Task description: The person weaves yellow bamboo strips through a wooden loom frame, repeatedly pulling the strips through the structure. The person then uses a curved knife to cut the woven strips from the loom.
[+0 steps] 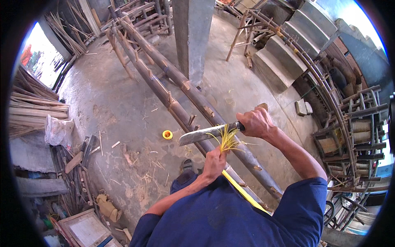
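Note:
My right hand (258,122) is closed round the handle of a large broad-bladed knife (195,136), whose blade points left. Just below the blade, my left hand (214,164) grips a yellow strip (243,191). Above the fist the strip's end fans out into thin yellow-green shreds (228,140), and these meet the blade near the handle. The rest of the strip runs down to the right beside my body. Two long bamboo poles (183,111) with short pegs pass under my hands.
A yellow roll (167,134) lies on the concrete floor among scattered shavings. Ahead rises a concrete pillar (190,45). Bundled bamboo strips (37,109) and a white sack (58,131) are at the left. Concrete steps (279,61) and a bamboo rack (362,136) stand to the right.

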A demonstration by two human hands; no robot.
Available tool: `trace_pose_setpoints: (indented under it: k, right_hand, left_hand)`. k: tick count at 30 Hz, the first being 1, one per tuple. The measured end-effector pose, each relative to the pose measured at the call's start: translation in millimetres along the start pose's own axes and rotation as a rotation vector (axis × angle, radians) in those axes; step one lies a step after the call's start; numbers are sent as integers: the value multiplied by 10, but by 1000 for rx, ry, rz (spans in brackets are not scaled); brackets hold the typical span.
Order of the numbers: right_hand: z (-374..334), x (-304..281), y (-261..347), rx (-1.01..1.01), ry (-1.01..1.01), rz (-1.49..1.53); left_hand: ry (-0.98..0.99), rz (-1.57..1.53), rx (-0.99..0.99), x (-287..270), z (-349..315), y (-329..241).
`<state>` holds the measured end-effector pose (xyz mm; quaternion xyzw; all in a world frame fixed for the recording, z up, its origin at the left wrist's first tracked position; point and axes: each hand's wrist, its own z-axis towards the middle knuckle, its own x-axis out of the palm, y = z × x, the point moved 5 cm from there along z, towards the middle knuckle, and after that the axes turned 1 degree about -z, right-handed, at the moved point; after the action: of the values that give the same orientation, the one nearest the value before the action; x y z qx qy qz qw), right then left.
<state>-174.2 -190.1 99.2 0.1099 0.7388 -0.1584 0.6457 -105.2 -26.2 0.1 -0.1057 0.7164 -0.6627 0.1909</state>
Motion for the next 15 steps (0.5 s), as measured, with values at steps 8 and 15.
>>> trace_pose_setpoints:
  k: [8,15]
  right_hand:
    - [-702,737,-2072,671,45,74]
    - [-789,-352,-1826,829,-442,-20]
  left_hand:
    - [151,-195,148,131,-192,-348]
    - [11,-163,-55,122,52,271]
